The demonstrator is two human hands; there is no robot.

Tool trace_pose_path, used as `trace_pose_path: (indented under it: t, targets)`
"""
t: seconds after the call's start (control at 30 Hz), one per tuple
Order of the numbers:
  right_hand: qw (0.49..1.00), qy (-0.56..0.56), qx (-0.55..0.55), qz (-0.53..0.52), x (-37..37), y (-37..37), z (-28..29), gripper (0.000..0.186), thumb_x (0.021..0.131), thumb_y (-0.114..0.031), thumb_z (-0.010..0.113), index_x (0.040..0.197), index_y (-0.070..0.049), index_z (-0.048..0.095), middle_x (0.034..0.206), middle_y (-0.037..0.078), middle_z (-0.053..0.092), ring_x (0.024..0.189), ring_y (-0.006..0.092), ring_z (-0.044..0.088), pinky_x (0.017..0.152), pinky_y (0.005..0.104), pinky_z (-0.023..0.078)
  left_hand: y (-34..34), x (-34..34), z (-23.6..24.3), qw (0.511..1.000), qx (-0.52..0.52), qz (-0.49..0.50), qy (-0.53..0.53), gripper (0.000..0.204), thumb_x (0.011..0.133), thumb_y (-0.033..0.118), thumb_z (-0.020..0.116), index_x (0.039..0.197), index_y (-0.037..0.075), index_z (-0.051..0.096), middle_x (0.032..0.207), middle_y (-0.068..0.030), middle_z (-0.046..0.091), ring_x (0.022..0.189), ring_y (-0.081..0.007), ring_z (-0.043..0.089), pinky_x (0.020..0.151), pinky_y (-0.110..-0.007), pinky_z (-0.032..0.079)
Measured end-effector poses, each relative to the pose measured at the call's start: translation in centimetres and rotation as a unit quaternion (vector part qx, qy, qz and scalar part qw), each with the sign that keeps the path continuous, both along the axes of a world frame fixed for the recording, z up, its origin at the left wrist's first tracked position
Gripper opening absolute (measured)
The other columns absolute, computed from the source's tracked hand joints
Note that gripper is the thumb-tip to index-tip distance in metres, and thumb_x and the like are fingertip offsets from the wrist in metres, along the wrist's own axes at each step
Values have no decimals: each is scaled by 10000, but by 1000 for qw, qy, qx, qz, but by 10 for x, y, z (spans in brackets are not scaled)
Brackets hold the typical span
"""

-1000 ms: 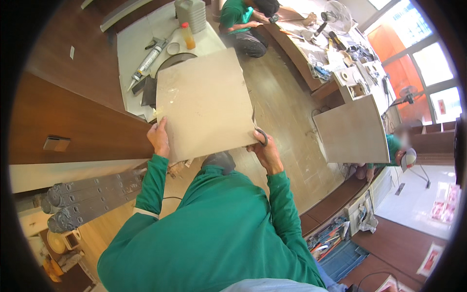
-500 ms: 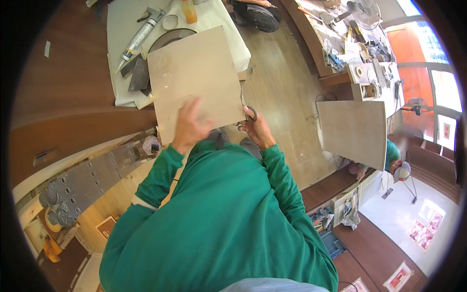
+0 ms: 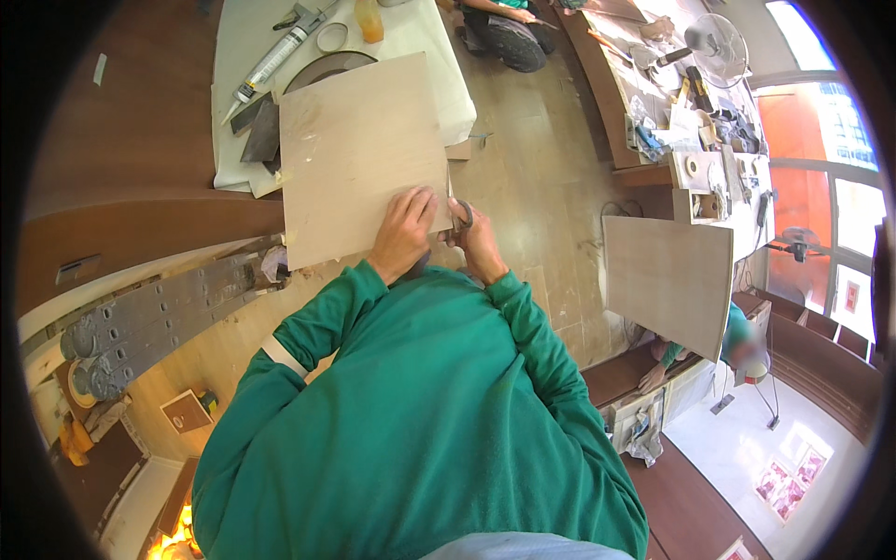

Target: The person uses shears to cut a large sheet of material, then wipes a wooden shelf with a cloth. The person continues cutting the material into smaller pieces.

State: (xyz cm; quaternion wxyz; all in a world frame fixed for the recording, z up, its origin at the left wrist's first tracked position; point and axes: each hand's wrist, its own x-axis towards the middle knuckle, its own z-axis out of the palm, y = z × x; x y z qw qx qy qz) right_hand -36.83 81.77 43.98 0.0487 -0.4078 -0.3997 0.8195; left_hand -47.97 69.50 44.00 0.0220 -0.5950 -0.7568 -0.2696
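On the plywood sheet (image 3: 359, 159), left-hand fingers (image 3: 415, 207) lie spread flat

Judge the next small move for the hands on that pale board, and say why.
Probably a short push of the scissors further along the pale board's right edge. The right hand grips them at that edge, while the left hand lies flat on the board near its lower corner, steadying it. How far the blades have already gone cannot be seen.
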Motion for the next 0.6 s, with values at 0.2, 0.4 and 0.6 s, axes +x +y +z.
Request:
trace_pose_path:
  t: [0.2, 0.4, 0.6]
  targets:
    - [1000, 1, -9, -30, -3, 7, -8, 314, 898, -375, 677, 919, -65, 637, 665, -20, 475, 545, 134, 573, 483, 242, 373, 9, -2, 4, 1000, -11, -15, 20, 422, 745, 9, 558, 1151, -101, 583, 1222, -212, 562, 1179, -355, 515, 1009, -432, 436]
    - [999, -38, 5, -35, -8, 9, -10, 299, 882, -355, 706, 918, -60, 668, 670, -31, 508, 534, 94, 545, 469, 226, 368, 12, -7, 1, 999, -29, -25, 5, 418, 755, 14, 562, 1154, -106, 584, 1229, -237, 571, 1162, -360, 534, 1001, -431, 445]
    - [999, -28, -4, -27, -13, 5, -7, 319, 893, -338, 701, 1028, -51, 660, 687, -51, 506, 545, 93, 544, 496, 212, 390, 9, -15, 1, 998, -46, -33, -27, 423, 750, -2, 565, 1159, -110, 582, 1239, -243, 570, 1164, -366, 534, 1009, -438, 440]
